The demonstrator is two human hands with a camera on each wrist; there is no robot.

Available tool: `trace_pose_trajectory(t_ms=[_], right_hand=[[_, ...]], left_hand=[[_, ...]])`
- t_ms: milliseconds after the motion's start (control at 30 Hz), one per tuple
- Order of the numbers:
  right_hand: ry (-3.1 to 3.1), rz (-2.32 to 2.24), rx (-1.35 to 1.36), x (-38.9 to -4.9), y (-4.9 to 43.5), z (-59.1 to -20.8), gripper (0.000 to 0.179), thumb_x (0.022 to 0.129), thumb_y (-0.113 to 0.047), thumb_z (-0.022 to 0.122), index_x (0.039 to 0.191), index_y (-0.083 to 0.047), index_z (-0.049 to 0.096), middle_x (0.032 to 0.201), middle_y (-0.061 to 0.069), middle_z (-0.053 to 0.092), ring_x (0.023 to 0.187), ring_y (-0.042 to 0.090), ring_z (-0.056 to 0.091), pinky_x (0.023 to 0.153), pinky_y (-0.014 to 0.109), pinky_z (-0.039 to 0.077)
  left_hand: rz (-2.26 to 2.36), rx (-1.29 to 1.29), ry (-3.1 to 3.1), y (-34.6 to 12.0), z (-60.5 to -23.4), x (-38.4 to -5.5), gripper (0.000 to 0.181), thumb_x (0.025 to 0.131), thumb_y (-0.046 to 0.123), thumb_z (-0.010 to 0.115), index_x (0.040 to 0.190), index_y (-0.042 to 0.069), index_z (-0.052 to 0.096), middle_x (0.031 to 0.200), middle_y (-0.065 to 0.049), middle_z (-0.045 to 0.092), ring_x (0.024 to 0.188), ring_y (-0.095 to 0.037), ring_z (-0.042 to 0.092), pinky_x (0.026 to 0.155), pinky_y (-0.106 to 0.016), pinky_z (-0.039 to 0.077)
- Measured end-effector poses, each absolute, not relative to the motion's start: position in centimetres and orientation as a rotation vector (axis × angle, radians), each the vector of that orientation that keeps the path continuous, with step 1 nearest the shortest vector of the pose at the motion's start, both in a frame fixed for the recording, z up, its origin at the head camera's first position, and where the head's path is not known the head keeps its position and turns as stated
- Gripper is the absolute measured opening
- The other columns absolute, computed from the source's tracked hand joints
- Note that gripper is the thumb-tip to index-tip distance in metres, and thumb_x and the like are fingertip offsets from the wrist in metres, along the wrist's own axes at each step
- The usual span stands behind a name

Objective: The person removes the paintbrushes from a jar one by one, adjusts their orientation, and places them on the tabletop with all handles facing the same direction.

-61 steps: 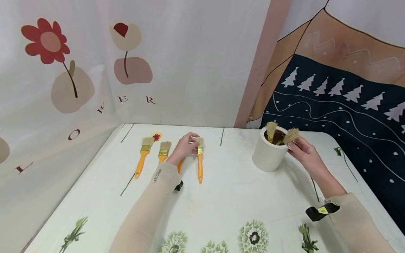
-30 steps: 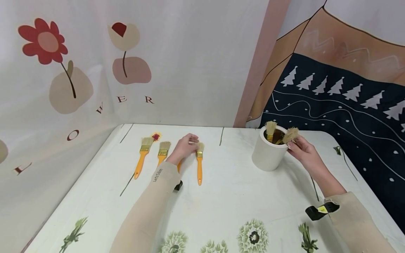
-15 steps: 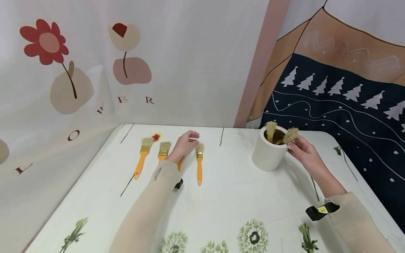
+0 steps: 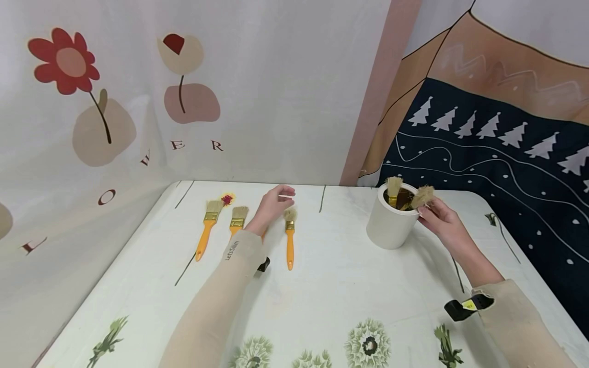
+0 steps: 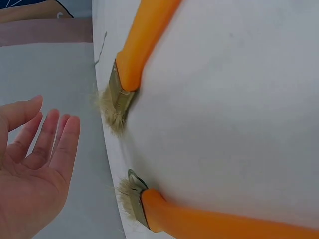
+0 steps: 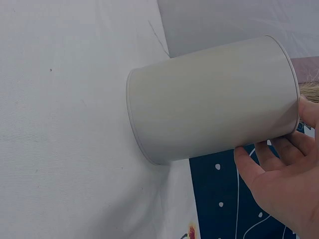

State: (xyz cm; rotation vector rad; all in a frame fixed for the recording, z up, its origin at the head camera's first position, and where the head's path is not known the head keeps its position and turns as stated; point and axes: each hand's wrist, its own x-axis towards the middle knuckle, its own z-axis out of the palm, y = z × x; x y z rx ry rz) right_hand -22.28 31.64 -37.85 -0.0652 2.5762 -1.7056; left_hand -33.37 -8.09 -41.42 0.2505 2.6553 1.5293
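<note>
My left hand [image 4: 271, 207] hovers near the bristles of the rightmost paintbrush [image 4: 290, 237] on the table. In the left wrist view its fingers are loosely bent, with nothing between them. Two more paintbrushes lie to its left, a wide one [image 4: 209, 225] and another [image 4: 238, 218], both with orange handles. The left forearm hides most of a further brush. At the right, my right hand [image 4: 443, 222] holds the upper side of a white cylindrical pot [image 4: 391, 227], thumb by the rim. Brushes stand in the pot bristles up, one upright [image 4: 394, 186] and one leaning right [image 4: 422, 197].
The white tablecloth [image 4: 340, 286] has printed flowers and stems. Behind the table hang a pale flower-print curtain [image 4: 276, 92] and a dark cloth [image 4: 460, 158] with white trees. Each wrist wears a black camera.
The left hand has drawn off the rightmost brush's bristles and moved slightly up and away. That brush lies a little nearer the front than two seconds ago. The right hand and pot stay put.
</note>
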Motion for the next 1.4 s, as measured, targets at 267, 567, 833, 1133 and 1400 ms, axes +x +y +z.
trace_pose_trajectory(t_ms=[267,567,833,1133,1400], right_hand=[[2.572,-1.707,-0.059,-22.3,31.6,-37.9,0.070,0.106,-0.044,0.040,0.162,-0.017,0.007,0.167,0.021,0.009,0.151,0.041,0.021,0.110,0.024,0.041],[2.565,-1.716,-0.076,-22.4,31.7,-37.9,0.070,0.106,-0.044,0.040,0.162,-0.017,0.007,0.167,0.022,0.008,0.151,0.040,0.021,0.109,0.022,0.041],[2.569,-1.724,-0.101,-22.3,31.7,-38.0,0.069,0.106,-0.043,0.040,0.162,-0.017,0.009,0.166,0.023,0.008,0.151,0.040,0.021,0.108,0.018,0.042],[2.551,-1.732,-0.079,-22.3,31.6,-38.0,0.070,0.106,-0.042,0.040,0.162,-0.015,0.007,0.167,0.022,0.007,0.152,0.040,0.020,0.108,0.019,0.042],[2.545,-1.730,-0.085,-22.3,31.7,-38.0,0.070,0.107,-0.040,0.040,0.161,-0.014,0.006,0.167,0.021,0.007,0.152,0.038,0.020,0.113,0.030,0.038]], left_hand=[[1.523,0.312,2.653,-7.1,-40.7,-33.5,0.033,0.098,0.007,0.061,0.131,0.005,0.057,0.134,-0.014,0.062,0.125,-0.031,0.061,0.105,-0.040,0.052],[1.586,0.385,2.613,-5.6,-39.6,-33.2,0.033,0.098,0.009,0.062,0.131,0.006,0.058,0.133,-0.011,0.063,0.125,-0.028,0.061,0.106,-0.041,0.051],[1.635,0.464,2.584,-3.6,-38.2,-32.6,0.034,0.098,0.012,0.063,0.131,0.008,0.058,0.132,-0.009,0.063,0.124,-0.027,0.061,0.106,-0.041,0.052],[1.670,0.565,2.553,-0.5,-36.4,-31.8,0.032,0.097,0.012,0.065,0.129,0.009,0.060,0.130,-0.009,0.065,0.121,-0.025,0.064,0.103,-0.038,0.054],[1.713,0.624,2.537,2.3,-35.2,-31.3,0.032,0.095,0.016,0.068,0.126,0.010,0.062,0.126,-0.007,0.066,0.119,-0.023,0.064,0.099,-0.031,0.056]])
